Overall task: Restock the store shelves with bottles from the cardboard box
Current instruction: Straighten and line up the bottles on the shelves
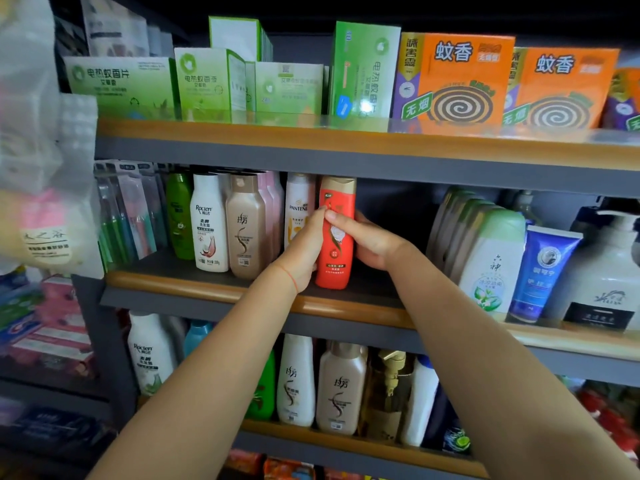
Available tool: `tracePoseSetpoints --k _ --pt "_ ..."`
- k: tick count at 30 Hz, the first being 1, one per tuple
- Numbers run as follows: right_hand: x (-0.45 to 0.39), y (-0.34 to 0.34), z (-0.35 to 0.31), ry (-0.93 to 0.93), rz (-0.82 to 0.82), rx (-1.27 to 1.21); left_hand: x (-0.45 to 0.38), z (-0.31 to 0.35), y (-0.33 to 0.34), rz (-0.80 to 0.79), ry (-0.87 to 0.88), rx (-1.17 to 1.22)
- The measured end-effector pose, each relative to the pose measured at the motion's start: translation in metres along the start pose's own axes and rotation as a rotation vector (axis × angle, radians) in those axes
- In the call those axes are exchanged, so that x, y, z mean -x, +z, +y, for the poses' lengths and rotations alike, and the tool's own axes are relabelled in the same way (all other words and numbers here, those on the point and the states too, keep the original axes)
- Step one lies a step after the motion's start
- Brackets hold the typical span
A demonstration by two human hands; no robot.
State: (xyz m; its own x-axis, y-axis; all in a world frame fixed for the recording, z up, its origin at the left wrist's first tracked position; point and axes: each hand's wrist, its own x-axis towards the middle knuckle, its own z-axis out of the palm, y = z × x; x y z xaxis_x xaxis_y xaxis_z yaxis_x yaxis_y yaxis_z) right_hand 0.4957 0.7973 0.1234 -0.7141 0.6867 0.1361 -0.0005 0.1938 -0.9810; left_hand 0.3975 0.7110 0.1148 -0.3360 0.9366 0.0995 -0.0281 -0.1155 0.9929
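Head view puts the red bottle at the centre: it stands upright on the middle shelf, near the front edge, with a gold cap and its label facing out. Both hands grasp it — the left hand wraps its left side with the thumb on the label, the right hand cups the right side, and the two thumbs nearly meet across the front. Its base looks to be down on the shelf board, though the left wrist hides part of that edge, so I cannot be sure the bottle bears its own weight

Just to its left stands a white bottle, then a beige bottle and a white-and-pink one. To its right the shelf is bare as far as a row of pale green bottles and a blue tube. The cardboard box is not in sight

Judging from this, the step in hand is seating and squaring one bottle in its row. Next would be to nudge it flush beside the white bottle, let go with both hands without tipping it, then fetch another — the gap on the right has room
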Motion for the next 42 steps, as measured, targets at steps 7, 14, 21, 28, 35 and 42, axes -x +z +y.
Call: tracePoseSetpoints --k 7,14,21,28,35,42 --pt "0.03 -0.007 0.0 -0.002 -0.068 -0.005 0.028 0.007 0.001 -0.112 -0.057 -0.007" --pt "0.052 -0.005 0.002 -0.028 -0.025 -0.053 0.033 0.004 0.008 -0.044 0.049 -0.149" --pt "0.062 0.008 0.0 -0.097 0.036 -0.009 0.018 0.001 0.021 -0.099 0.146 0.119" --pt "0.077 0.01 0.008 -0.203 0.16 0.033 0.019 -0.003 0.037 -0.177 0.059 0.253" --pt "0.088 0.003 0.006 -0.181 0.495 0.1 0.025 -0.008 0.063 -0.207 0.048 0.285" --pt "0.103 0.0 0.002 -0.176 0.587 0.137 0.033 -0.007 0.086 -0.168 0.092 0.273"
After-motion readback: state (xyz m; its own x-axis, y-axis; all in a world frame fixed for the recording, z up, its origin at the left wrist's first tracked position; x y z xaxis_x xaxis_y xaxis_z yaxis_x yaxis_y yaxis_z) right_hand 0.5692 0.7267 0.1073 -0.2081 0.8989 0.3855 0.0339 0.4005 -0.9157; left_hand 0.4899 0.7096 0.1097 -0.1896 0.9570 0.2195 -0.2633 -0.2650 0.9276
